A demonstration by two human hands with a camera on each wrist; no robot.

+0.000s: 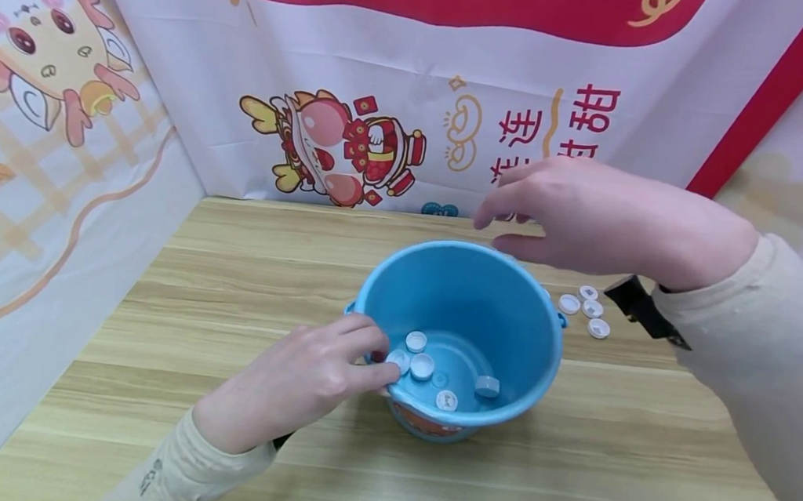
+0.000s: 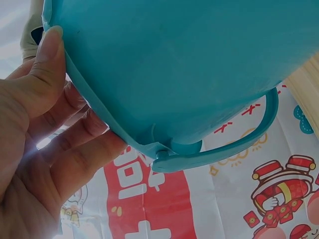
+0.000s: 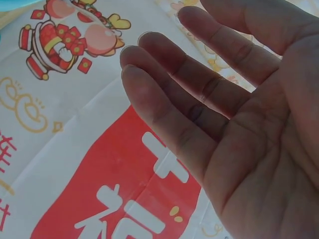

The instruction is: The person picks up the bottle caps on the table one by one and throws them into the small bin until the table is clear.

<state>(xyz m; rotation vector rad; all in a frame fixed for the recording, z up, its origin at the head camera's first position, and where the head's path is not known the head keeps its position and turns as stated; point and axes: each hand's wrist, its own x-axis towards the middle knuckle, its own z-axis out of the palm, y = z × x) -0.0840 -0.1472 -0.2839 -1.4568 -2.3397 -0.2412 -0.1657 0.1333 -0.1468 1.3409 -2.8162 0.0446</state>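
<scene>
Left hand [image 1: 307,373] on a blue bucket [image 1: 469,295], right hand [image 1: 574,213] raised by its far rim
The bucket stands on the bench [image 1: 251,278]; left thumb and fingers pinch its rim; the right fingers are loosely spread; white caps [image 1: 422,367] lie inside, and four others [image 1: 592,308] lie on the bench to its right

A light blue bucket [image 1: 464,303] stands mouth up on the wooden table [image 1: 225,331], its blue handle [image 2: 224,151] curving along the outside; in its bottom lie five small round white caps [image 1: 422,367], three bunched close at the left, one nearest the front, one on its edge at the right. Four more white caps [image 1: 592,308] lie flat in a loose group to the bucket's right, well apart from it.
</scene>
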